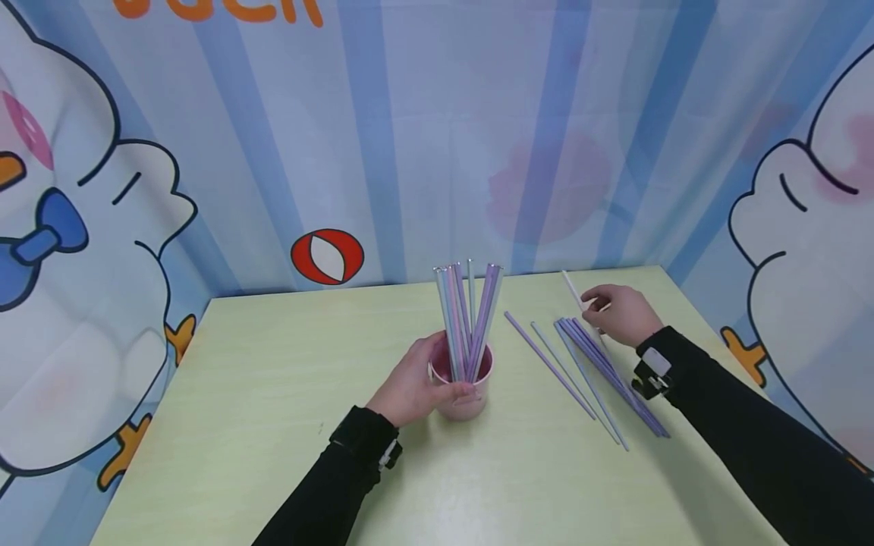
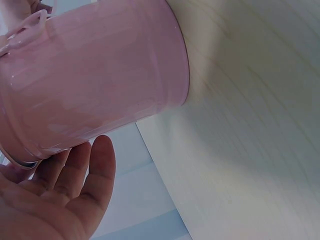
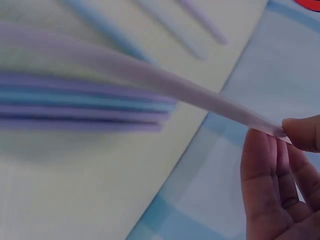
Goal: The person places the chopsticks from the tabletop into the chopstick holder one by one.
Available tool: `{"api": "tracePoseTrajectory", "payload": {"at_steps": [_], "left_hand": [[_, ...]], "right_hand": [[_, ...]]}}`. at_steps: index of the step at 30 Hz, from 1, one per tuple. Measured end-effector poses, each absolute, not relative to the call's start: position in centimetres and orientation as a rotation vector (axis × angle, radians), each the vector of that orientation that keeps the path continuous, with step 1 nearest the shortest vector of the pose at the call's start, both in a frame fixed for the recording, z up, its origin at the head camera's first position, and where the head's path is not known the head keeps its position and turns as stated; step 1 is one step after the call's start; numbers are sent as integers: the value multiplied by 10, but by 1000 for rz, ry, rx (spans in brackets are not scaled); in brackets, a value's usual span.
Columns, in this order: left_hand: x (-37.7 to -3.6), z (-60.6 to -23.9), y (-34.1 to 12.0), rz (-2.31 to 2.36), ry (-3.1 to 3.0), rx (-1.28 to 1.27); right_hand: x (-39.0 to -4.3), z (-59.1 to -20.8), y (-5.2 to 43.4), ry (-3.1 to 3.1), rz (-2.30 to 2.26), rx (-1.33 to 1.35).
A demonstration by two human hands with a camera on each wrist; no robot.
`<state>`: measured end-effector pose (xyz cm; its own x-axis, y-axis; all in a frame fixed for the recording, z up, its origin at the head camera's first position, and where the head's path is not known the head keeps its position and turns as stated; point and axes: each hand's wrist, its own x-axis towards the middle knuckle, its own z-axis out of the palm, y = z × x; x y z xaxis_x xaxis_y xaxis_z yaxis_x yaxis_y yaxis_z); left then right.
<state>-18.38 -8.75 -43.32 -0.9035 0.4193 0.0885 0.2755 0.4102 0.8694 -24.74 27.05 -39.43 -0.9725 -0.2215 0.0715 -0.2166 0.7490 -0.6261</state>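
Starting at the left: left hand (image 1: 410,387) wrapped around the near side of the pink cup (image 1: 464,387), fingers curled on its wall and thumb at the rim, steadying it upright near the middle of the pale green table (image 1: 273,425). Standing in the cup, a bundle of straws (image 1: 467,318), lilac and pale blue, fanned slightly and leaning away. Further right, loose straws (image 1: 601,371) lying flat on the table, long axes running from far-left to near-right, well apart from the cup. At the far end of that pile, right hand (image 1: 624,312) pinching the tip of one pale straw (image 1: 576,296) between thumb and fingertips, its far end raised. Cup lying to the left of that pinch, nearer the left hand.
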Motion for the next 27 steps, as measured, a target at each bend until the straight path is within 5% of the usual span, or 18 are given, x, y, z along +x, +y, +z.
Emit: {"api": "tracePoseTrajectory", "payload": {"at_steps": [27], "left_hand": [[-181,-432,-88,1487,2537,590]], "right_hand": [[-248,-329,172,2497,-2150,-278]]}}
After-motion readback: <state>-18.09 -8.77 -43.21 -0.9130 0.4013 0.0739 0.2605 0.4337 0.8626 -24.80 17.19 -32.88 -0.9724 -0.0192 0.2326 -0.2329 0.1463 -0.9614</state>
